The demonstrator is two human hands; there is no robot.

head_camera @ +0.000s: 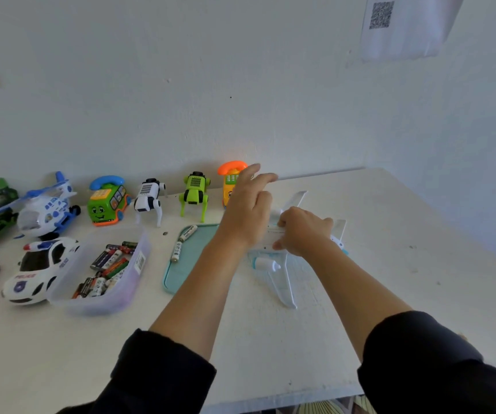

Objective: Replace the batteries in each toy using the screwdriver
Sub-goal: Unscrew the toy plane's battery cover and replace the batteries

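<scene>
A white toy airplane (282,282) lies belly up on a teal mat (171,282) in the middle of the table. My left hand (246,210) is over the front of its fuselage with fingers stretched out and lifted. My right hand (303,231) sits on the middle of the fuselage, fingers curled and pinching at its underside; what lies beneath the fingertips is hidden. Two white batteries (184,242) lie end to end on the mat's left part. No screwdriver is in view.
A clear plastic tub (112,303) of several batteries stands left of the mat. A police car (37,270), helicopter (46,210), green phone bus (107,201), white robot dog (149,200), green robot dog (194,192) and orange phone (230,177) line the wall. A small dark dot (165,233) lies near the mat.
</scene>
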